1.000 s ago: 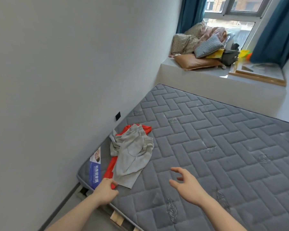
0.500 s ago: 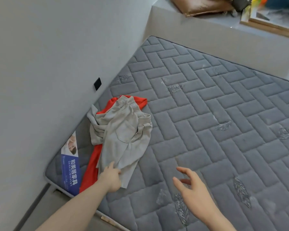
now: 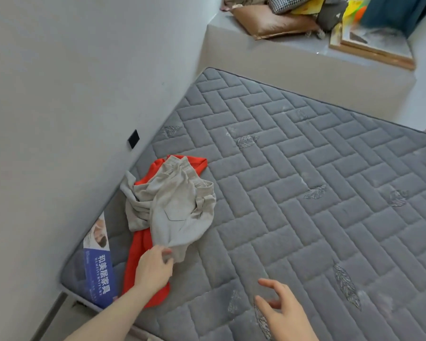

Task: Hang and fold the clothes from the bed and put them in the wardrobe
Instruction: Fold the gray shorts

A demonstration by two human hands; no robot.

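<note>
Grabbing the bottom edge of the grey trousers (image 3: 175, 210) is where things stand right now: the left hand (image 3: 153, 269) has its fingers curled onto the hem end, while the right hand (image 3: 284, 313) hovers loose and half-open above the mattress (image 3: 305, 193), holding nothing. The trousers sit in a crumpled heap in the mattress corner nearest the wall, right on top of an orange garment (image 3: 143, 257) that pokes out at both ends of the pile. Biggest risk imo is that pulling the trousers up by one end drags the orange piece along with them, since the two are bunched together, and it could slide off the mattress edge onto the floor just beside that corner. A one-handed lift by the hem would also leave them dangling twisted, which makes folding a pain, so the free hand probably needs to catch the waistband. Fabric-wise the trousers look like a soft, matte cotton-ish weave with a stitched back pocket and belt loops, all floppy and wrinkled. The orange one looks smoother and thinner. The mattress itself is a dark grey quilted top in a brick pattern with little embroidered leaves, plus a blue printed label (image 3: 97, 267) at the corner by the clothes.
</note>
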